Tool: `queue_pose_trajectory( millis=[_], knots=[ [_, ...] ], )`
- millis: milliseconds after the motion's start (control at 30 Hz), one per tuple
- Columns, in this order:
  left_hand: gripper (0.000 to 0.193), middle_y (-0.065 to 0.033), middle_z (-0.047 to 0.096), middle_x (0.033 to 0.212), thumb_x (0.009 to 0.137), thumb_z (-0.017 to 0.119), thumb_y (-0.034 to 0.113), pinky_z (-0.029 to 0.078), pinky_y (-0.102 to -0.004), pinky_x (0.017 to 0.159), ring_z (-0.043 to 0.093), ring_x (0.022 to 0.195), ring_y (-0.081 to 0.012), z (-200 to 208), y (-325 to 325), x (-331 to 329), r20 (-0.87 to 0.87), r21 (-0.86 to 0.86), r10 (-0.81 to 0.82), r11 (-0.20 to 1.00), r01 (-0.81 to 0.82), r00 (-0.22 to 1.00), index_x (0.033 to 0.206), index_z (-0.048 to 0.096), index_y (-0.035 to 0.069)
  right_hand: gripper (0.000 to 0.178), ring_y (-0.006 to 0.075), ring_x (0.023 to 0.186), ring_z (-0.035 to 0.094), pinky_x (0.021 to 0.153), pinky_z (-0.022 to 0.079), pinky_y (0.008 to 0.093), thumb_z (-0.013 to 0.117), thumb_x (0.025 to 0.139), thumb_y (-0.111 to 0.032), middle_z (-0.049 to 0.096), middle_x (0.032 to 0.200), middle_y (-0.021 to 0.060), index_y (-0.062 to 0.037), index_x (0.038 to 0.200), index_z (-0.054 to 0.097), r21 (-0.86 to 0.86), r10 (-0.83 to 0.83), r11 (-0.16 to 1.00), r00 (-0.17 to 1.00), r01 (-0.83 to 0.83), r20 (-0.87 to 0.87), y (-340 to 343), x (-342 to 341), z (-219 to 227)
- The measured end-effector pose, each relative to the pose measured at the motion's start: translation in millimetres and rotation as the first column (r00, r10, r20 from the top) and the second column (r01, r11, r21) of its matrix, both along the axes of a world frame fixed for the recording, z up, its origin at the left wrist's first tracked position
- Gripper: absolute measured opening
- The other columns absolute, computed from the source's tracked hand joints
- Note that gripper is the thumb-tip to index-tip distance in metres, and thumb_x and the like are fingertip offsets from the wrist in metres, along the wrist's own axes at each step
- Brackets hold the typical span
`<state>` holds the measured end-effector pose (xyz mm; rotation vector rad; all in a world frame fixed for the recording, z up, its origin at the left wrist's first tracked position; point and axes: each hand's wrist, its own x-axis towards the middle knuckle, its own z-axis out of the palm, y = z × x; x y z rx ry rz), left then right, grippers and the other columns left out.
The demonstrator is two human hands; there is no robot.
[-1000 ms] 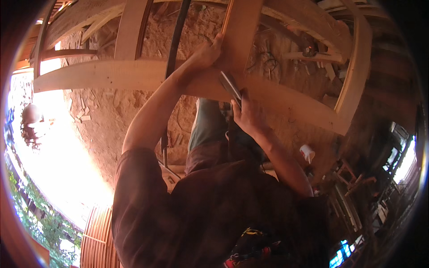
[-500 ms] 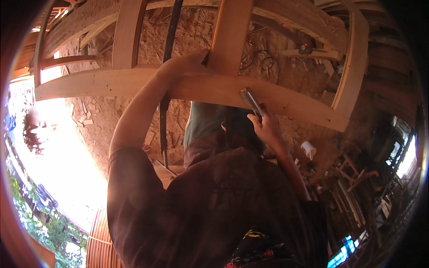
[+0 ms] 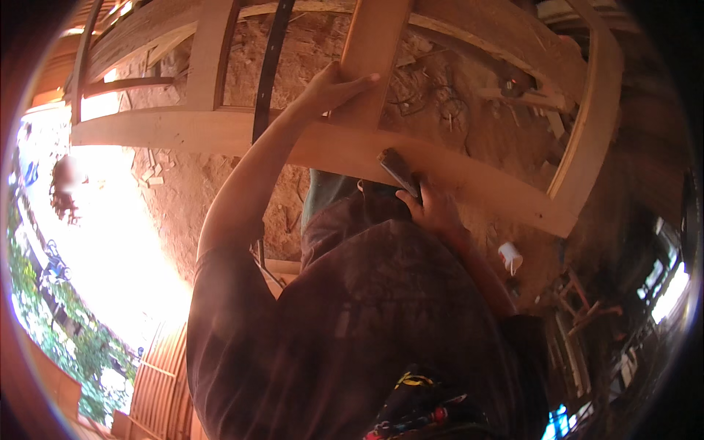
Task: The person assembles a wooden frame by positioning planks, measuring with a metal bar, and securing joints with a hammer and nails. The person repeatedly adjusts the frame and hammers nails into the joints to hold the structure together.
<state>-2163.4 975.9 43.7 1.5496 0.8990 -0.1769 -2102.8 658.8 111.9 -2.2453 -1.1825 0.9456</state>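
Observation:
A large wooden frame with a curved rail [image 3: 183, 130] and several crosspieces lies across my front. My left hand [image 3: 334, 92] is at a broad crosspiece [image 3: 367, 51] just beyond the rail. Its thumb stretches over the face, and its other fingers bend at the left edge, partly hidden. My right hand [image 3: 438, 211] is near the rail's lower edge, closed round a short, dark metallic tool [image 3: 398, 172] with a brownish end. The tool points up and left over the rail; its exact kind is unclear.
A black strip [image 3: 271, 73] runs past the frame on the left. Wood scraps [image 3: 152, 176] and shavings lie on the earthen floor. A white container [image 3: 510, 258] is at right, near a stack of timber [image 3: 576, 352]. Bright daylight comes in at left.
My left hand has turned, and its thumb now reaches across the crosspiece. The right hand and its tool have moved slightly left and down. The whole view has shifted a little.

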Motion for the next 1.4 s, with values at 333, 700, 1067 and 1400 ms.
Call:
queue_pose_trajectory(
  millis=[333, 700, 1067, 1400],
  knots=[
    [0.111, -0.0291, 0.068, 0.121, 0.072, 0.083, 0.070, 0.057, -0.0395, 0.093, 0.069, 0.115, -0.0342, -36, 12, 18, -0.108, 0.050, -0.069, 0.996, 0.075, 0.992, 0.131, 0.049, -0.018, 0.051, 0.0414, 0.079, 0.070, 0.063, 0.057, 0.0489, 0.062, 0.098, -0.022, 0.064, 0.095, 0.0234, -0.0027, 0.141, 0.045, 0.262, 0.394, 0.884, 0.919, -0.388, 0.034, 89, 3, 16],
    [0.099, -0.0223, 0.061, 0.137, 0.083, 0.082, 0.056, 0.053, -0.0378, 0.100, 0.063, 0.125, -0.0294, -7, 18, 30, -0.320, 0.028, -0.194, 0.976, 0.214, 0.927, 0.149, 0.040, -0.005, 0.040, 0.0395, 0.086, 0.069, 0.074, 0.054, 0.0490, 0.065, 0.099, -0.025, 0.069, 0.097, 0.0247, -0.0005, 0.128, 0.057, -0.020, 0.167, 0.985, 0.982, -0.170, -0.086, 52, 9, -15],
    [0.077, -0.0293, 0.050, 0.139, 0.095, 0.072, 0.035, 0.045, -0.0531, 0.102, 0.052, 0.124, -0.0475, 11, 53, 75, 0.238, 0.679, -0.142, 0.732, -0.060, 0.961, 0.148, 0.035, -0.006, 0.036, 0.0229, 0.074, 0.066, 0.069, 0.054, 0.0412, 0.075, 0.095, -0.031, 0.069, 0.086, 0.0121, 0.0005, 0.108, 0.065, -0.027, -0.524, 0.849, 0.835, 0.527, -0.168, -11, 29, -2],
    [0.083, -0.0328, 0.037, 0.153, 0.099, 0.064, 0.042, 0.036, -0.0539, 0.115, 0.040, 0.142, -0.0485, 7, 131, 223, 0.162, 0.668, -0.176, 0.744, 0.023, 0.971, 0.155, 0.027, -0.007, 0.032, 0.0274, 0.078, 0.068, 0.069, 0.054, 0.0408, 0.073, 0.096, -0.028, 0.066, 0.087, 0.0129, 0.0010, 0.106, 0.062, -0.148, -0.688, 0.709, 0.632, 0.689, -0.356, 23, 67, -26]
  ],
)
